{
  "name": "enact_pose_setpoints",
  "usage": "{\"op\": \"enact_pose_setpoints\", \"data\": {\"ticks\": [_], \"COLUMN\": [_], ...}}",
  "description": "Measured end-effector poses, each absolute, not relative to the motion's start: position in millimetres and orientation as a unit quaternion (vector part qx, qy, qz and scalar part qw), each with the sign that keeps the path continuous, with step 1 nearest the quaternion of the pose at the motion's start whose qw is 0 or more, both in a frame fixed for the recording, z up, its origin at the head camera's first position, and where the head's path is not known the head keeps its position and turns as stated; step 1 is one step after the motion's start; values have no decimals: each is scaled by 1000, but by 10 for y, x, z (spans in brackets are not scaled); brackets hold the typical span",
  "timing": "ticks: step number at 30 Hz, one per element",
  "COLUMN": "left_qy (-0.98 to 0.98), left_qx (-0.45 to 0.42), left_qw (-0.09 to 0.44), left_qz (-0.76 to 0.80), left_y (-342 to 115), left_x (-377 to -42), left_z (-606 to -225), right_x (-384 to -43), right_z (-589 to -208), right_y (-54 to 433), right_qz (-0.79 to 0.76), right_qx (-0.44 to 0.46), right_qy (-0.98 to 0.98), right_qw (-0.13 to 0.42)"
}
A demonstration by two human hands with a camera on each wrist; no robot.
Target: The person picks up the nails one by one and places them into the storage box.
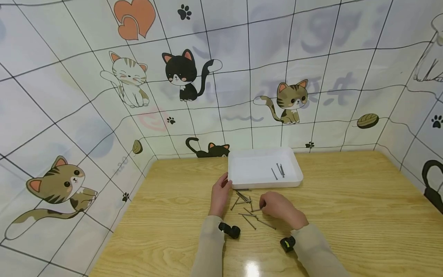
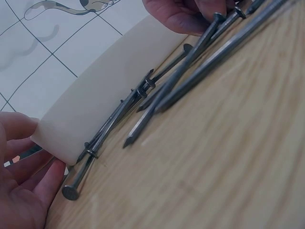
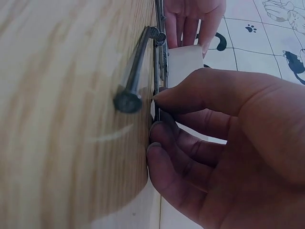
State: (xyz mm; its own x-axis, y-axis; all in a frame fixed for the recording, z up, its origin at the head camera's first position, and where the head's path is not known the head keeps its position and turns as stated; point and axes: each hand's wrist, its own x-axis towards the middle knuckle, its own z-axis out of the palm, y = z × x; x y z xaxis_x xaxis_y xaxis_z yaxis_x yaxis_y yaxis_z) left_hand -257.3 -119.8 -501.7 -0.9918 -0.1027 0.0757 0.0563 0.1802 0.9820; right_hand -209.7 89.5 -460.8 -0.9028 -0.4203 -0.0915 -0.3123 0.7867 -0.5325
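Note:
My left hand [image 1: 220, 196] grips the front left corner of a white plastic tray [image 1: 252, 167], thumb at the rim and fingers against the wall. Several steel nails [image 1: 249, 216] lie scattered and crossed on the table in front of the tray. Over the right side of this pile, my right hand [image 1: 278, 207] pinches one nail [image 1: 257, 210] between thumb and fingertips, low at the tabletop. In the right wrist view another nail [image 3: 135, 71] lies close by, its flat head toward the camera. Inside the tray, several nails [image 1: 281, 170] rest at the right.
The wood-grain table [image 1: 166, 215] extends to both sides of the hands. Behind it hangs a white sheet [image 1: 235, 96] with a grid and cartoon cats, which also runs along the left and right sides. Each wrist wears a small black camera [image 1: 230, 230].

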Motion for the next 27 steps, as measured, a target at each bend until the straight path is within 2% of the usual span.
{"op": "enact_pose_setpoints", "data": {"ticks": [27], "left_qy": [-771], "left_qx": [20], "left_qw": [60], "left_qz": [-633], "left_y": [-1210], "left_x": [-2595], "left_z": [-5044], "right_x": [-2068], "right_z": [-4573], "right_y": [898], "right_qz": [-259], "right_qx": [-203], "right_qy": [940], "right_qw": [92]}}
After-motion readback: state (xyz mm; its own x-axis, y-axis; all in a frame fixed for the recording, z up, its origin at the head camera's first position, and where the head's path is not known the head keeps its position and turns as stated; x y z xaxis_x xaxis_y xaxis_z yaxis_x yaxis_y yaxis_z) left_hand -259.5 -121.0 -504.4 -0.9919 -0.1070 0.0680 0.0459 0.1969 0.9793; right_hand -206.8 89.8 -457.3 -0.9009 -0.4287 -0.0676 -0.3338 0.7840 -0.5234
